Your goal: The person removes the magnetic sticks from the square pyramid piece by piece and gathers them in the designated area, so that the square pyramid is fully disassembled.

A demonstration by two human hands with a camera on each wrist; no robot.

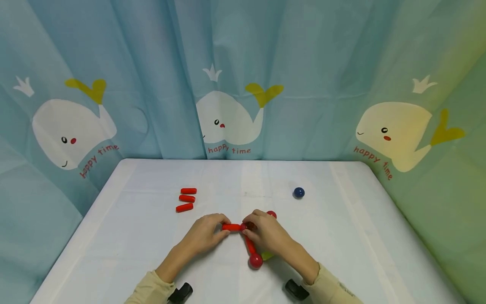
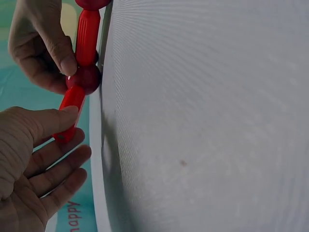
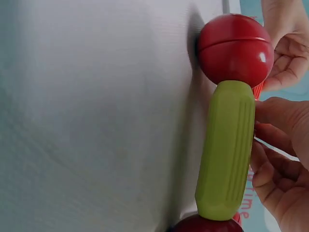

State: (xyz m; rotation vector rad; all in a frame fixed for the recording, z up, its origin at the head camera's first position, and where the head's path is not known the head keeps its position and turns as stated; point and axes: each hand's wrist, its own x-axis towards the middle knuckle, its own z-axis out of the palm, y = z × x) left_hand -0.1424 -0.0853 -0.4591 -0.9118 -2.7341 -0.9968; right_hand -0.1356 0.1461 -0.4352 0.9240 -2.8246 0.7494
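Over the near middle of the table, my left hand (image 1: 205, 232) pinches a short red rod (image 1: 232, 227) between thumb and fingers. The rod's other end meets a dark red ball (image 2: 86, 79), which my right hand (image 1: 271, 234) grips, thumb on its side. From that ball a second red rod (image 2: 88, 37) runs toward a larger-looking red ball (image 1: 255, 261) close to me. A green rod (image 3: 225, 150) joins this near ball to another red ball (image 3: 205, 224), partly cut off in the right wrist view. My right hand covers part of the assembly in the head view.
Three loose red rods (image 1: 187, 198) lie at the back left of the white table (image 1: 152, 245). One dark blue ball (image 1: 299, 193) sits at the back right. A blue-green curtain (image 1: 319, 63) with whale prints hangs behind and along both sides.
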